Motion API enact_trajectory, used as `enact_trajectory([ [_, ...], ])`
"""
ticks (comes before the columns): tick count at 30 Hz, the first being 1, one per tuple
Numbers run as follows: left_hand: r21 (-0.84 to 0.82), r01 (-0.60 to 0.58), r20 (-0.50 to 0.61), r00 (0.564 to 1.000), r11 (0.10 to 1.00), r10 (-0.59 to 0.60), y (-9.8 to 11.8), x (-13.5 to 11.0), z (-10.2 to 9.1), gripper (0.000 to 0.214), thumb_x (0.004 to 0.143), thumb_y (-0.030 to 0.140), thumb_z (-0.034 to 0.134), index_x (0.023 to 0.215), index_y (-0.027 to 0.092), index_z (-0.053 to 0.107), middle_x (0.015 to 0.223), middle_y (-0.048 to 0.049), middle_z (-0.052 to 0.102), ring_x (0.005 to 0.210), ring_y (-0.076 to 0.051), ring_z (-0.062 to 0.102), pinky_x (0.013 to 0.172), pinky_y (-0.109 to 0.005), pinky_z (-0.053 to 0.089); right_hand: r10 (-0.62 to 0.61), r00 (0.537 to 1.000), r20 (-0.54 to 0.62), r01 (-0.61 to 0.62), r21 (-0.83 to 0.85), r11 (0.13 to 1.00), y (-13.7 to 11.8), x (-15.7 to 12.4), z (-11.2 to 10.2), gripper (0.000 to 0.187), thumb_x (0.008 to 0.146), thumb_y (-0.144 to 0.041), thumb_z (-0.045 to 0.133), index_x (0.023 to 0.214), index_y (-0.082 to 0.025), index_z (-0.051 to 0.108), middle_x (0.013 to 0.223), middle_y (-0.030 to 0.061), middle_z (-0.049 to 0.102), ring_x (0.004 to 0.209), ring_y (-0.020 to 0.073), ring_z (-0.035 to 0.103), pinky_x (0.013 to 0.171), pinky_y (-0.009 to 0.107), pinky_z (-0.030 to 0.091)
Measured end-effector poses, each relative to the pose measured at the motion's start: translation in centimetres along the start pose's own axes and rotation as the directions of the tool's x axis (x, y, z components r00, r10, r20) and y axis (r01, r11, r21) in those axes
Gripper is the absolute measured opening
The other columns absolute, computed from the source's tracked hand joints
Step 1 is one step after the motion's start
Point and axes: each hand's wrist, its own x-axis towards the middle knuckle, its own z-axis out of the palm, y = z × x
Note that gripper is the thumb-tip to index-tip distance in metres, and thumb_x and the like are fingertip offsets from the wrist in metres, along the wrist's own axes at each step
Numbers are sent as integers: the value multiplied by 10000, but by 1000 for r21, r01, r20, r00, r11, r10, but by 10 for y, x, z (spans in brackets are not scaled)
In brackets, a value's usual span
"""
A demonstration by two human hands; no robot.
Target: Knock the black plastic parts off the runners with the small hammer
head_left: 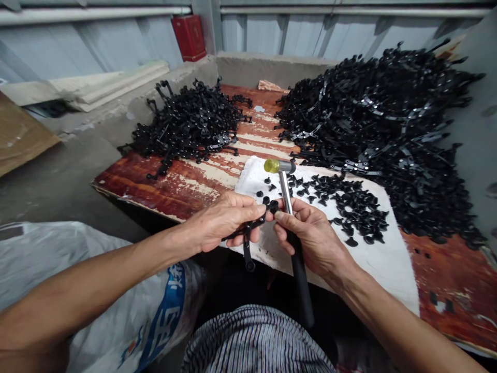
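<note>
My left hand (229,220) pinches a black jointed linkage (248,241) between thumb and fingers, one arm of it hanging down past the cloth's edge. My right hand (310,233) is wrapped around a small two-faced mallet (298,269), its yellow face pointing left and its black handle angled down. The same hand's thumb and fingertip hold a small round black cap (274,206) against the linkage's end. Both hands meet above the front edge of a white cloth (392,274). Several loose black caps (359,210) lie on that cloth, right of the mallet head.
A heap of black linkages (190,122) sits at the back left of the worn red-brown board (163,186). Another, larger heap of black parts (388,114) fills the right side. A red box (189,37) stands on the rear ledge. White sacks (128,311) are at lower left.
</note>
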Motion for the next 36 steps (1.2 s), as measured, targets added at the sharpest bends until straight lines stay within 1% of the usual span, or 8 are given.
enact_trajectory([
  [3, -5, -2, -15, 1000, 1000, 2, 1, 0, 1, 221, 869, 295, 572, 765, 113, 644, 486, 15, 570, 322, -33, 406, 312, -128, 276, -4, 1000, -14, 4, 5, 1000, 1, 1, 0, 302, 664, -283, 785, 836, -175, 562, 549, -48, 621, 333, 47, 428, 296, 157, 324],
  [9, 15, -53, -20, 998, 998, 53, -2, -1, 5, 265, 887, 298, 549, 699, 120, 606, 501, 6, 584, 322, -32, 416, 313, -127, 292, -34, 997, -72, 34, -3, 999, 4, 2, 3, 286, 646, -268, 782, 815, -179, 568, 627, -42, 644, 363, 41, 428, 282, 153, 335],
  [13, 15, -68, -19, 998, 998, 68, -5, 0, 6, 271, 898, 296, 531, 696, 126, 592, 503, 4, 586, 326, -32, 417, 314, -125, 292, -51, 994, -99, 49, -21, 999, 6, 2, 4, 262, 643, -263, 761, 799, -182, 566, 600, -54, 629, 365, 43, 422, 279, 153, 336],
  [17, 54, -126, -6, 992, 991, 127, -12, 1, 5, 296, 897, 336, 545, 695, 126, 595, 549, -1, 609, 350, -29, 447, 328, -122, 308, -68, 989, -133, 62, -45, 997, 7, 2, 4, 249, 647, -254, 739, 805, -181, 560, 592, -57, 638, 362, 42, 422, 284, 150, 337],
  [20, 76, -154, 2, 988, 985, 154, -14, 0, 4, 311, 900, 365, 544, 703, 130, 601, 562, 3, 610, 362, -29, 455, 333, -121, 320, -73, 986, -148, 64, -69, 996, 9, 1, 5, 226, 656, -241, 719, 803, -180, 559, 543, -71, 614, 350, 40, 412, 294, 148, 340],
  [24, 72, -131, 5, 991, 989, 131, -14, -2, 6, 305, 892, 367, 546, 702, 135, 606, 556, 6, 607, 359, -30, 451, 329, -122, 315, -79, 987, -139, 67, -92, 993, 10, 2, 7, 177, 665, -216, 687, 792, -176, 570, 469, -87, 558, 338, 45, 403, 302, 148, 336],
  [29, 60, -116, -6, 993, 991, 116, -13, -2, 6, 290, 882, 366, 553, 738, 128, 636, 553, 2, 611, 353, -32, 452, 327, -121, 312, -91, 989, -118, 81, -83, 993, 10, 2, 5, 204, 684, -250, 690, 838, -185, 572, 461, -103, 535, 336, 50, 406, 301, 150, 329],
  [36, 24, -91, -17, 996, 996, 92, -12, -2, 4, 273, 875, 343, 560, 731, 123, 632, 531, 7, 596, 339, -33, 442, 314, -120, 298, -79, 995, -68, 73, -79, 994, 11, 2, 3, 247, 708, -302, 722, 856, -177, 570, 479, -80, 580, 316, 46, 407, 299, 151, 318],
])
